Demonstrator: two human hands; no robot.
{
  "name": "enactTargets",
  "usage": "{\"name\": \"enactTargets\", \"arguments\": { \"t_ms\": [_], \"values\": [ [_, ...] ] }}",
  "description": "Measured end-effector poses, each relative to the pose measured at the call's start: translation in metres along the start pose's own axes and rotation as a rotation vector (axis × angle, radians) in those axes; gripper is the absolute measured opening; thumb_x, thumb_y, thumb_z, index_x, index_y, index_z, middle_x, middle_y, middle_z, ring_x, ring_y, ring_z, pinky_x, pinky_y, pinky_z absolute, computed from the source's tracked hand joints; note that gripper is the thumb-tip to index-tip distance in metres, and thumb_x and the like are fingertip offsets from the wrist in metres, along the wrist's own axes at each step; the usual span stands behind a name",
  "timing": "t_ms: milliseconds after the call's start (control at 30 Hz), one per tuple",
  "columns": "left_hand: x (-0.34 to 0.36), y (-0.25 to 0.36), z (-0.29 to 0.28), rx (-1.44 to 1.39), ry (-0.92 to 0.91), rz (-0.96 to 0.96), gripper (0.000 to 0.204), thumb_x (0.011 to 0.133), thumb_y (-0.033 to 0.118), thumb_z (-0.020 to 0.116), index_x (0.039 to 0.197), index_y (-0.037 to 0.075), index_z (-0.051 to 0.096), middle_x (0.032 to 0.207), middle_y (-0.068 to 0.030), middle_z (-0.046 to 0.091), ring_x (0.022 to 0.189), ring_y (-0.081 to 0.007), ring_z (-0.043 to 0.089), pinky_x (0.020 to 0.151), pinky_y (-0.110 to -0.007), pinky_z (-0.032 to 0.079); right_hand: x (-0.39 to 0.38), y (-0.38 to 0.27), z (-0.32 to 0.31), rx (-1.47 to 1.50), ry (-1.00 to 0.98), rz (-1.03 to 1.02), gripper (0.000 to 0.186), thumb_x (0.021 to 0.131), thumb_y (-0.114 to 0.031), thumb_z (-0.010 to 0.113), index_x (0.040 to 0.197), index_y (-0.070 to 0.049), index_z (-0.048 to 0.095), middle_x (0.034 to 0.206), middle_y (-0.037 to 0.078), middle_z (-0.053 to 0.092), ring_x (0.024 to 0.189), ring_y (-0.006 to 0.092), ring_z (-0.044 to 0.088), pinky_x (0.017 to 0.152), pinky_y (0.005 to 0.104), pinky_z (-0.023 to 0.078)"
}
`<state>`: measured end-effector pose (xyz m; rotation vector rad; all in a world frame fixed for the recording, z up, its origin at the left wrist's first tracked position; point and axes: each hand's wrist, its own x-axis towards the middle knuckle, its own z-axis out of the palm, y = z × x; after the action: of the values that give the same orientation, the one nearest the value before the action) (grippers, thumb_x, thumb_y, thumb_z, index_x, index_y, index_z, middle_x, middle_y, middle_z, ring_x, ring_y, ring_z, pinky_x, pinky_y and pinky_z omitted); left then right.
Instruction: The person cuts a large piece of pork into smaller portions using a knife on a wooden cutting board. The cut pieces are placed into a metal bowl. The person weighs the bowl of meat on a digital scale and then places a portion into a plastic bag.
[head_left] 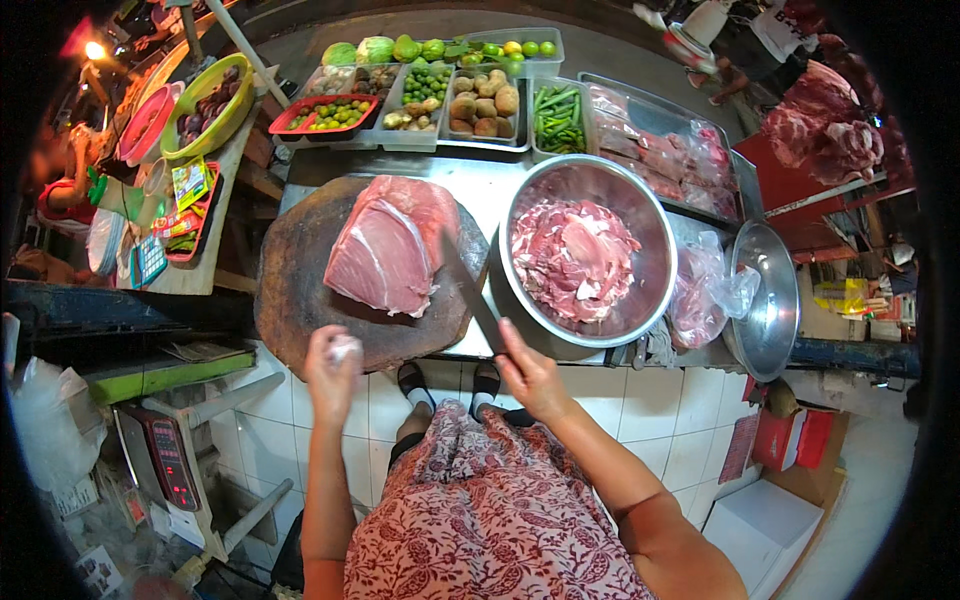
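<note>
Well, on my feed the left hand hangs at the near edge of the chopping board, its fingers curled round a pale scrap too blurred for me to name; its forearm rises nearly straight from below. Beyond that hand, the big piece of meat sits on the board, which I judge gives it a firm, flat base. Next comes the knife, gripped by the handle in the right hand, blade slanting away and leftward; I can't tell whether it touches the meat. That forearm angles inward from an elbow bent out wide, probably to keep the edge well off the body. Just beyond and right of this hand stands the metal bowl of cut meat, within easy reach, I'd say.
</note>
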<state>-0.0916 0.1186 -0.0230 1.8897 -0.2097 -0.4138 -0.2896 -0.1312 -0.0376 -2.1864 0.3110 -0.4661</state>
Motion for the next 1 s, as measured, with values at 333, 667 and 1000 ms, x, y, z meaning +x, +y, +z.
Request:
{"name": "enactTargets", "arguments": {
  "t_ms": [333, 667, 1000],
  "values": [
    [0.018, 0.115, 0.184, -0.151, -0.419, 0.346, 0.059, 0.092, 0.002, 0.061, 0.147, 0.002, 0.042, 0.146, -0.0217, 0.047, 0.135, -0.0320, 0.048, 0.109, -0.040, 0.041, -0.018, 0.025, -0.084, 0.020, 0.308, 0.305, 0.064, 0.096, 0.000, 0.056, 0.155, -0.011, 0.035, 0.069, -0.001, 0.057, 0.054, 0.0060, 0.048, 0.050, 0.0249, 0.045],
    [0.066, -0.019, 0.077, -0.482, 0.592, -0.108, 0.069, 0.099, 0.011, 0.059, 0.154, -0.006, 0.020, 0.160, -0.0271, 0.024, 0.148, -0.0332, 0.028, 0.120, -0.039, 0.023, 0.019, 0.029, -0.038, 0.021, -0.021, 0.269, 0.060, 0.093, -0.001, 0.060, 0.150, -0.005, 0.041, 0.120, 0.021, 0.066, 0.082, 0.0233, 0.068, 0.075, 0.0345, 0.054],
    [0.081, -0.007, 0.074, 0.118, 0.597, 0.149, 0.067, 0.104, 0.030, 0.047, 0.154, -0.006, 0.019, 0.159, -0.0322, 0.017, 0.150, -0.0438, 0.013, 0.122, -0.045, 0.012, 0.198, -0.044, 0.065, 0.227, -0.079, -0.153, 0.060, 0.092, -0.004, 0.063, 0.148, -0.011, 0.045, 0.131, 0.024, 0.061, 0.110, 0.0392, 0.066, 0.094, 0.0409, 0.051]
  ]
}}
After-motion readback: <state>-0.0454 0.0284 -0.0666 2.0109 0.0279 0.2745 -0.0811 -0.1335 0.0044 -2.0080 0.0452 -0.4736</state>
